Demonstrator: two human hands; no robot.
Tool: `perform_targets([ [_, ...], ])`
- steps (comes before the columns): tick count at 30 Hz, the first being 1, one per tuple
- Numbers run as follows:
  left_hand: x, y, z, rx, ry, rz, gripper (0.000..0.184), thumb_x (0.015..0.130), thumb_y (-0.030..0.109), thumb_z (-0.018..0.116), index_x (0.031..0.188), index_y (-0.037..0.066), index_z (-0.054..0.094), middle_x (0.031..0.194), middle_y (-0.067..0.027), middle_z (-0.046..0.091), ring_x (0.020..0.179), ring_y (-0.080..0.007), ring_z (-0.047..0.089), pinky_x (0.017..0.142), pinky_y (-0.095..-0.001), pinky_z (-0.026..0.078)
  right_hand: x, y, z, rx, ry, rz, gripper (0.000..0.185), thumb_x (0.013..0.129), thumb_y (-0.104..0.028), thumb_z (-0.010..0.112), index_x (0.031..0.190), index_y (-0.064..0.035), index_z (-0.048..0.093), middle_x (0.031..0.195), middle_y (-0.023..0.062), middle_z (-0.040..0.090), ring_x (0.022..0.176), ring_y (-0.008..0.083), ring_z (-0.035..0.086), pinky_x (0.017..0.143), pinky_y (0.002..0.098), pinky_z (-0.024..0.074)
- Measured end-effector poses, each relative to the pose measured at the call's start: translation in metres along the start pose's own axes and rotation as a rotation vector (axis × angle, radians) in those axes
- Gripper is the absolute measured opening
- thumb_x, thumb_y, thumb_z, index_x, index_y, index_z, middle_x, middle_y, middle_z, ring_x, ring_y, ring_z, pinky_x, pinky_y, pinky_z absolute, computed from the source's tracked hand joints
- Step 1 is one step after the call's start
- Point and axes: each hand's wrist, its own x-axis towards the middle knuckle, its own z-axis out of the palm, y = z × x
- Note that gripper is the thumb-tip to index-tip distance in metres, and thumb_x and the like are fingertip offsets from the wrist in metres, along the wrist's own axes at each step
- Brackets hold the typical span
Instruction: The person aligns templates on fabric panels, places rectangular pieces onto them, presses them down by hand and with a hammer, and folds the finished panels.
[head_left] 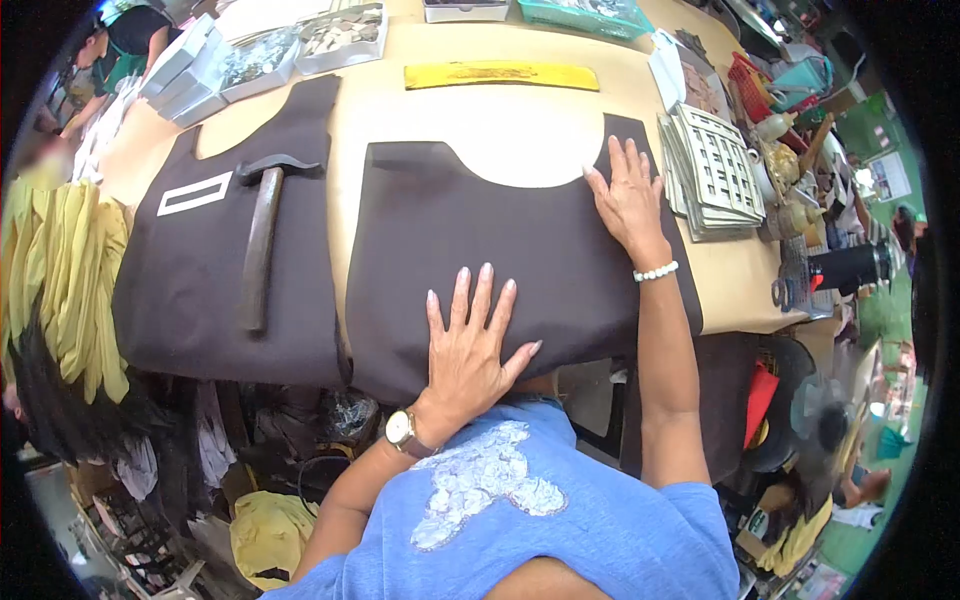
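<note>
A dark fabric piece (pixel 420 230) with a curved cut-out along its far edge lies flat before me and hangs a little over the table's front edge. My left hand (pixel 470 345) rests on its lower middle, fingers spread. On its upper right part, beside the curve, my right hand (pixel 630 200) lies flat with the fingers stretched out. Neither hand grips anything. To the left is a second dark fabric piece (pixel 190 290), bearing a white rectangular frame (pixel 194 195) and a hammer (pixel 264 240) with its head toward the far side.
A yellow strip (pixel 500 75) lies beyond the fabric on the tan table (pixel 370 110). Stacked cut-out templates (pixel 712 170) sit at right. Boxes of small parts (pixel 342 38) stand far left. Yellow cloths (pixel 65 280) hang at left; another person (pixel 130 40) is at the far left.
</note>
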Motion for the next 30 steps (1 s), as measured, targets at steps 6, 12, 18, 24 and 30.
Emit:
perform_targets([
  [6, 0.023, -0.016, -0.019, -0.031, 0.085, 0.03, 0.066, 0.083, 0.047, 0.056, 0.131, 0.004, 0.044, 0.141, -0.0207, 0.033, 0.129, -0.0375, 0.03, 0.1, -0.0602, 0.023, 0.032, -0.01, 0.015, -0.021, 0.053, -0.092, 0.06, 0.091, -0.044, 0.044, 0.135, -0.004, 0.037, 0.143, 0.0219, 0.03, 0.133, 0.0392, 0.027, 0.105, 0.0594, 0.0202],
  [12, 0.034, -0.02, -0.001, -0.004, 0.032, 0.027, 0.067, 0.085, 0.049, 0.052, 0.135, 0.006, 0.041, 0.143, -0.0213, 0.029, 0.134, -0.0384, 0.024, 0.103, -0.0626, 0.018, 0.134, -0.055, 0.052, 0.156, 0.088, -0.326, 0.049, 0.092, -0.038, 0.044, 0.132, -0.0107, 0.044, 0.139, 0.0144, 0.04, 0.128, 0.033, 0.037, 0.103, 0.0577, 0.0254],
  [18, 0.018, -0.013, 0.002, 0.001, 0.04, -0.035, 0.067, 0.085, 0.05, 0.052, 0.135, 0.007, 0.041, 0.143, -0.0205, 0.03, 0.133, -0.0377, 0.025, 0.102, -0.0637, 0.019, 0.168, -0.074, 0.056, 0.16, -0.026, -0.364, 0.041, 0.088, -0.035, 0.053, 0.12, -0.0098, 0.055, 0.122, 0.0115, 0.052, 0.118, 0.0304, 0.045, 0.097, 0.0551, 0.031],
  [24, 0.015, -0.012, 0.005, -0.003, 0.046, -0.035, 0.068, 0.084, 0.051, 0.053, 0.135, 0.007, 0.041, 0.144, -0.0199, 0.029, 0.134, -0.0381, 0.024, 0.102, -0.0634, 0.019, 0.147, -0.075, 0.017, 0.489, 0.249, -0.422, 0.018, 0.084, -0.02, 0.061, 0.099, -0.0095, 0.062, 0.088, 0.0099, 0.06, 0.079, 0.025, 0.06, 0.072, 0.0352, 0.0463],
  [30, 0.012, -0.019, 0.016, -0.113, 0.178, -0.024, 0.085, 0.073, 0.053, 0.065, 0.14, 0.011, 0.034, 0.146, -0.0189, 0.026, 0.135, -0.0387, 0.022, 0.103, -0.0623, 0.018, 0.067, -0.082, -0.081, 0.658, 0.123, -0.419, 0.016, 0.081, -0.016, 0.065, 0.092, -0.0041, 0.065, 0.084, 0.0106, 0.063, 0.068, 0.0165, 0.059, 0.066, 0.0305, 0.0473],
])
